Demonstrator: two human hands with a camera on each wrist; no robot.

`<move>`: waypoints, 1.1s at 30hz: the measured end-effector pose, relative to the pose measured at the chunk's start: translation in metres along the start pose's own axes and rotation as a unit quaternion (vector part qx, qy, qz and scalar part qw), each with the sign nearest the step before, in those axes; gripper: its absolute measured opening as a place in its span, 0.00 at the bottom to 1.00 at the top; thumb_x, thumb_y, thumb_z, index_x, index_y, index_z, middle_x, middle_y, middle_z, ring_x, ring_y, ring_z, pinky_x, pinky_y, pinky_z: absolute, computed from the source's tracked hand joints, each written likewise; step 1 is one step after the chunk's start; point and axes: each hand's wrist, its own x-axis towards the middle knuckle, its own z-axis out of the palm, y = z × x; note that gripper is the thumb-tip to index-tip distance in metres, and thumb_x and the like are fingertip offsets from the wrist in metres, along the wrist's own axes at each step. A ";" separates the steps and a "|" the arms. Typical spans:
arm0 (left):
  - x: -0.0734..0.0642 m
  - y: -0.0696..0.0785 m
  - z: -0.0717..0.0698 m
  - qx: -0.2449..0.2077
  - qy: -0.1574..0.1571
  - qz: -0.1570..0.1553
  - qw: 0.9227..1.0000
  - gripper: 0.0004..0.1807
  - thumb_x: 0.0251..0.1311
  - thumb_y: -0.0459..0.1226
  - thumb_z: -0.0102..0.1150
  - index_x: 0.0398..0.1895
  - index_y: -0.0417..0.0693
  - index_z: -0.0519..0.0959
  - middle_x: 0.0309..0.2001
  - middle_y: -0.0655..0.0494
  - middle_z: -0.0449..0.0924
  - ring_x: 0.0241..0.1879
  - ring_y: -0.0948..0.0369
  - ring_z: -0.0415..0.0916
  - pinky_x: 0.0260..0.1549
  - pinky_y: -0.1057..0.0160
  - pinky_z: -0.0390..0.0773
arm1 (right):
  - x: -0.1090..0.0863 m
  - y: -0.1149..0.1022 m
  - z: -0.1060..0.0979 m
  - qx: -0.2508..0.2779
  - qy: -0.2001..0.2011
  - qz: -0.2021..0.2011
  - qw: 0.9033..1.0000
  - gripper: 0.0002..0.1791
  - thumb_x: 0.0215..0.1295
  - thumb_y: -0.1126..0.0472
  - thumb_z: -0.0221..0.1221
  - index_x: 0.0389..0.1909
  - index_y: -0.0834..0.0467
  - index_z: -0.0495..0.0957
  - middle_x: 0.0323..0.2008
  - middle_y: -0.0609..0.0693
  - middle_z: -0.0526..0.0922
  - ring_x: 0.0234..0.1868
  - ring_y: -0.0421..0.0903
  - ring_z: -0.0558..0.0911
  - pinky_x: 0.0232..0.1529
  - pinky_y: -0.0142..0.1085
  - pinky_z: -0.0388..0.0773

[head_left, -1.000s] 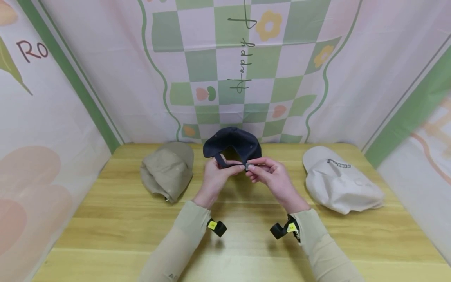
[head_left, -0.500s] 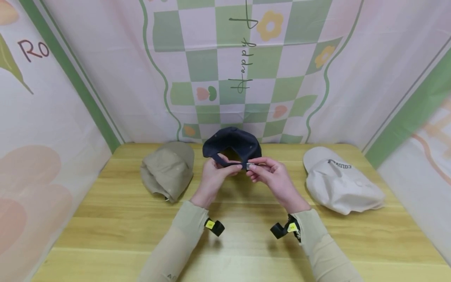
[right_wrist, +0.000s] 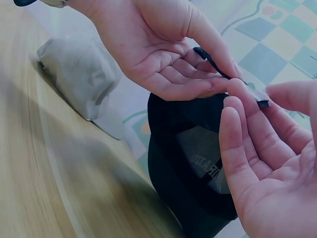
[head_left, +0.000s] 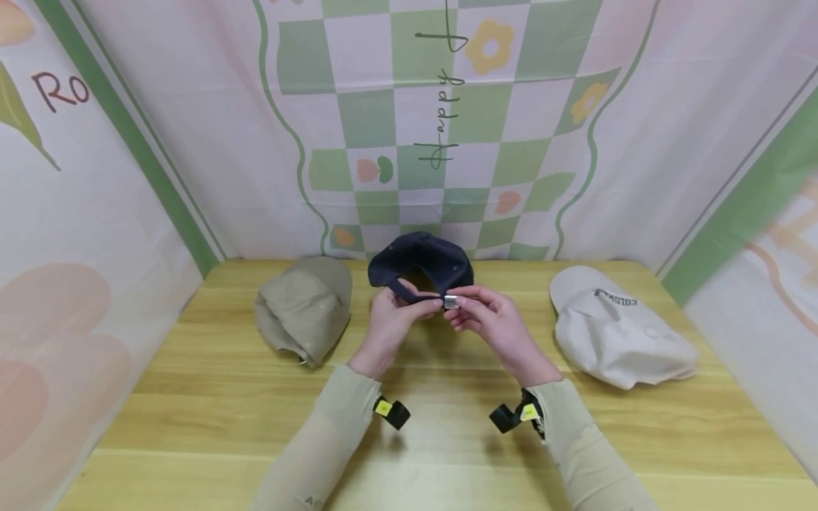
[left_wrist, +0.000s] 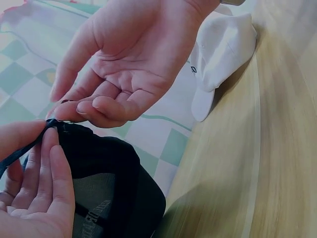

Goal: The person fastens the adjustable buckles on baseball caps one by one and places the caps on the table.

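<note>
A navy baseball cap (head_left: 418, 250) stands at the back middle of the table, its rear opening and strap turned toward me. My left hand (head_left: 390, 321) pinches the cap's dark strap (right_wrist: 213, 63) between thumb and fingers, just left of a silver metal buckle (head_left: 451, 302). At the buckle's right side is my right hand (head_left: 498, 328), its fingertips behind the metal and its thumb at the edge. The right wrist view shows pale lettering inside the cap (right_wrist: 190, 198). Part of the strap is hidden by my fingers.
An olive-beige cap (head_left: 303, 309) lies on the left of the wooden table (head_left: 441, 461). On the right lies an off-white cap (head_left: 616, 330) with dark lettering. A patterned cloth backdrop (head_left: 422, 113) rises behind the table's back edge.
My right thumb has drawn back slightly, and more of the silver buckle shows. Both hands stay at the strap, with small shifts. The other two caps have not moved.
</note>
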 end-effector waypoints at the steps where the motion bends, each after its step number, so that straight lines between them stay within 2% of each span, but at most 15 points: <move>1: 0.000 0.000 0.000 0.000 0.001 0.001 1.000 0.15 0.56 0.26 0.73 0.34 0.41 0.72 0.38 0.42 0.87 0.33 0.56 0.86 0.39 0.58 0.86 | 0.000 0.000 0.000 0.005 -0.001 0.002 1.000 0.17 0.78 0.64 0.54 0.57 0.73 0.74 0.37 0.57 0.86 0.37 0.48 0.85 0.40 0.37 0.84; 7: 0.000 0.002 0.001 -0.003 0.003 -0.002 1.000 0.16 0.56 0.25 0.73 0.33 0.41 0.72 0.39 0.42 0.87 0.33 0.57 0.86 0.39 0.59 0.86 | -0.002 0.001 -0.004 0.020 0.004 0.002 1.000 0.12 0.77 0.67 0.53 0.53 0.70 0.76 0.38 0.56 0.85 0.40 0.51 0.84 0.41 0.37 0.84; 18: -0.001 0.001 0.003 -0.002 -0.007 -0.008 1.000 0.15 0.56 0.26 0.73 0.32 0.42 0.72 0.39 0.43 0.88 0.34 0.55 0.87 0.41 0.57 0.86 | -0.001 0.004 -0.004 0.004 0.008 -0.015 1.000 0.07 0.75 0.69 0.57 0.48 0.68 0.76 0.36 0.54 0.85 0.38 0.45 0.84 0.41 0.35 0.84; 28: -0.001 0.001 0.005 -0.008 -0.008 -0.003 1.000 0.15 0.56 0.28 0.75 0.31 0.41 0.72 0.40 0.44 0.88 0.37 0.54 0.87 0.42 0.58 0.85 | 0.002 0.007 0.001 -0.026 0.060 -0.021 0.998 0.05 0.74 0.71 0.56 0.43 0.68 0.79 0.35 0.51 0.84 0.36 0.44 0.83 0.41 0.33 0.83; 33: -0.001 0.002 0.004 -0.025 -0.014 -0.005 1.000 0.13 0.58 0.29 0.73 0.33 0.42 0.75 0.40 0.45 0.88 0.37 0.55 0.86 0.43 0.57 0.85 | 0.001 0.006 0.001 -0.039 0.072 -0.021 0.996 0.05 0.75 0.69 0.56 0.40 0.67 0.79 0.36 0.51 0.84 0.37 0.45 0.83 0.44 0.35 0.83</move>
